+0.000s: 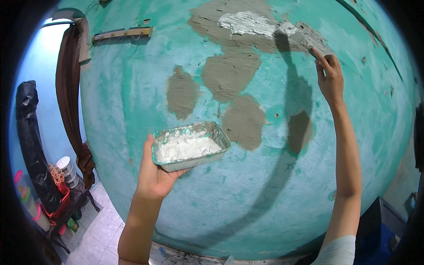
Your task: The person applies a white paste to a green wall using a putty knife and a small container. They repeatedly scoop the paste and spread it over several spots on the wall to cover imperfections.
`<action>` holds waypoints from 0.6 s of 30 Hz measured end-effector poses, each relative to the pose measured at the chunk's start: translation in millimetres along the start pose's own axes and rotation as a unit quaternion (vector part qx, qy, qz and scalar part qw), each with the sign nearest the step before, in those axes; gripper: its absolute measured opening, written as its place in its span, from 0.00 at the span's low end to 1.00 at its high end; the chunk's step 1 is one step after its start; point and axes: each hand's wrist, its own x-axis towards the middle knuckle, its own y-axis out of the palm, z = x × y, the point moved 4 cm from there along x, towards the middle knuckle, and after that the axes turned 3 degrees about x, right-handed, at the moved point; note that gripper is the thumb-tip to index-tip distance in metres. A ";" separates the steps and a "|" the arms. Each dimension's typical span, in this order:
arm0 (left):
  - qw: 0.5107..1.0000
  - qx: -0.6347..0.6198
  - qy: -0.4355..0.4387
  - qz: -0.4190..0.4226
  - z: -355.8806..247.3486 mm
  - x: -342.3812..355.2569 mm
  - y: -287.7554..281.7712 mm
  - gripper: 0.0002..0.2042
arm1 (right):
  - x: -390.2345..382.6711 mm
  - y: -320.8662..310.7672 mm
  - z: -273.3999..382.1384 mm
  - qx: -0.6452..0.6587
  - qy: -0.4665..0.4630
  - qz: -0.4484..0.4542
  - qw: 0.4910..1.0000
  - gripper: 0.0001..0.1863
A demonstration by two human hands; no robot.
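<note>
My left hand [155, 176] holds up a shallow rectangular tub [191, 164], its thumb along the near side and the other fingers underneath. White putty [187, 148] lies inside, smeared up the tub's walls. Up at the right, my right hand [330, 79] grips a putty knife [305, 42]; its handle is mostly hidden by the fingers. The blade end rests at or very near the wall, with a lump of white putty [288, 29] beside it. A wet white band [247, 23] runs leftward from there over a grey cement patch [210, 20] on the green wall [212, 198].
Several more grey patches [232, 75] mark the wall below. A hook rail [123, 33] is fixed at upper left. Past a brown curtain [68, 88] in the doorway stand a black wrapped roll [33, 128] and stacked white buckets [67, 168]. A dark blue crate [380, 229] sits lower right.
</note>
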 end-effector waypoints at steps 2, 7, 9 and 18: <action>0.999 0.009 -0.012 -0.029 9.9 -7.5 -1.8 0.35 | 7.3 -5.4 -2.5 0.016 -0.017 -0.038 0.999 0.25; 0.997 0.025 -0.033 -0.058 4.8 -40.0 -20.8 0.35 | 36.3 44.8 84.2 0.040 0.028 -0.033 0.998 0.19; 0.998 0.014 -0.037 -0.045 11.4 -42.1 -23.6 0.36 | 49.1 55.3 96.5 0.038 0.024 -0.039 0.998 0.18; 0.998 0.004 -0.025 -0.060 20.4 -67.3 -45.9 0.36 | 2.4 31.5 87.4 0.011 0.092 0.002 0.996 0.19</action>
